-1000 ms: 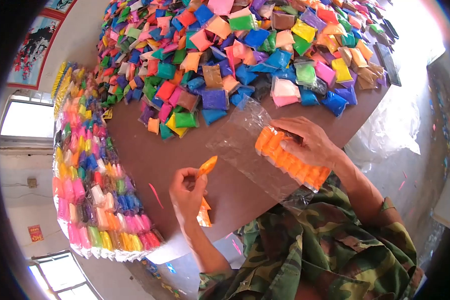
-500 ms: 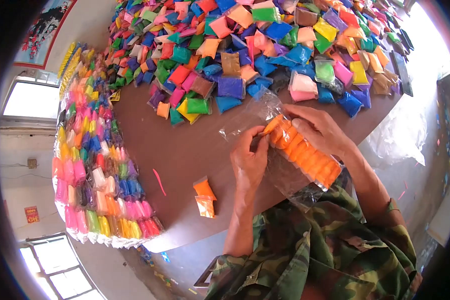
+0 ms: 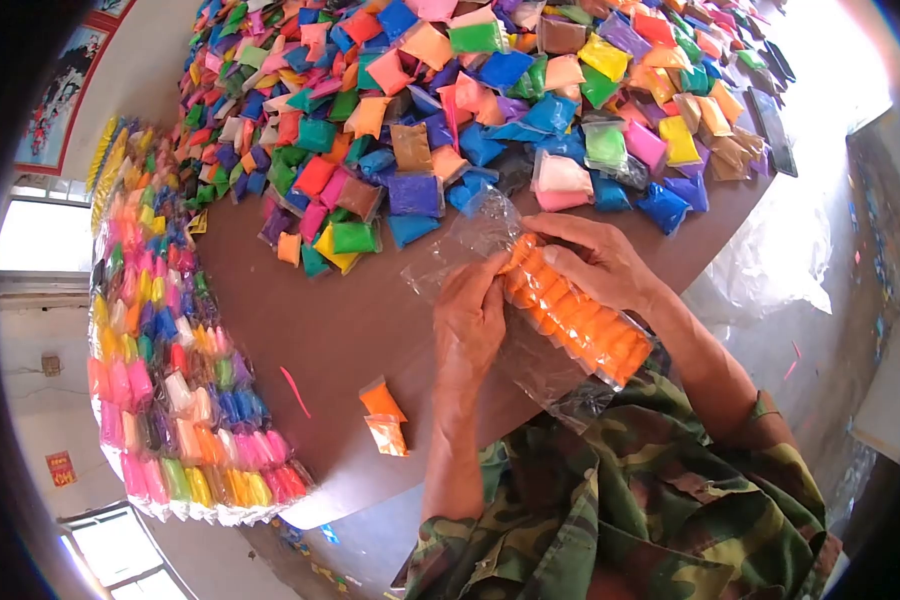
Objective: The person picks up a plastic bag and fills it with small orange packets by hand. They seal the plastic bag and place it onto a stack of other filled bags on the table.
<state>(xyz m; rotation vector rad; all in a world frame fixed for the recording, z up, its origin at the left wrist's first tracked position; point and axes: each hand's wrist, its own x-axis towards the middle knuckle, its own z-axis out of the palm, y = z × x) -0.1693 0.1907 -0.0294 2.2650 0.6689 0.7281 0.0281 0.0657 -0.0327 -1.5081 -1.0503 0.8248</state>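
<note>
A row of orange packets [image 3: 580, 318] lies in a clear plastic bag [image 3: 545, 365], slanting down toward my lap. My left hand [image 3: 470, 305] pinches the upper left end of the row, its fingers closed on the orange packets. My right hand [image 3: 600, 258] is wrapped over the top right side of the same row, near its upper end. The loose, crinkled mouth of the bag spreads beyond my hands. Two separate orange packets [image 3: 382, 400] rest on the brown table [image 3: 300, 330], left of my left forearm.
A large heap of colorful packets [image 3: 410, 195] covers the table's far side. Rows of bagged colorful packets [image 3: 175, 400] line the left edge. A pink strip [image 3: 295, 392] lies on the table. White plastic [image 3: 775, 250] hangs at the right, near a dark flat object [image 3: 772, 133].
The view has shifted, so the scene appears further left. My left fingers have moved in against the upper end of the orange row, which both hands still hold.
</note>
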